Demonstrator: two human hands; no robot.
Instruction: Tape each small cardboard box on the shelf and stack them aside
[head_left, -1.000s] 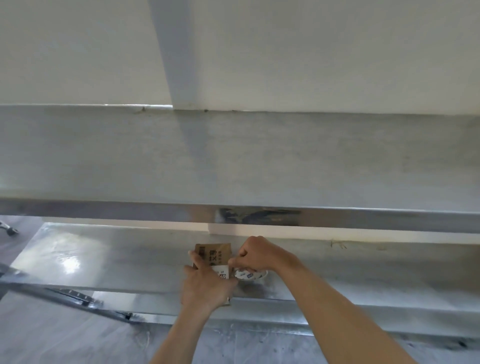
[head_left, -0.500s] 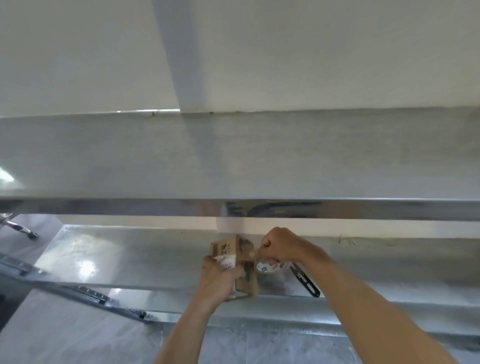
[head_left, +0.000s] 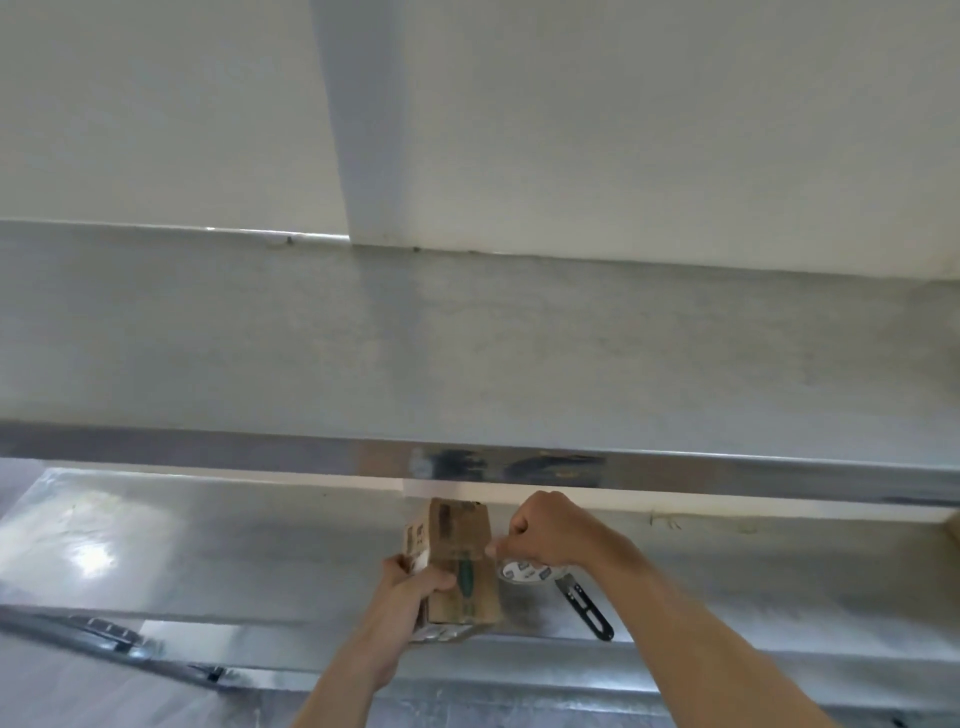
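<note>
A small brown cardboard box (head_left: 460, 540) with printed labels stands on the lower steel shelf (head_left: 234, 566). My left hand (head_left: 410, 582) grips its near left side, thumb across the front face. My right hand (head_left: 550, 530) is curled in a fist just right of the box and pinches the free end of clear tape at the box's right edge. The tape roll (head_left: 524, 571), white with blue print, sits under that hand on the shelf.
A black cutter or scissors (head_left: 587, 605) lies on the shelf right of the roll. A wide upper steel shelf (head_left: 467, 353) overhangs the work area against a white wall. A dark metal frame (head_left: 109, 634) runs at lower left.
The box has been turned, so a different face now points toward me. My right hand shifted to its right edge with the tape, uncovering the black tool.
</note>
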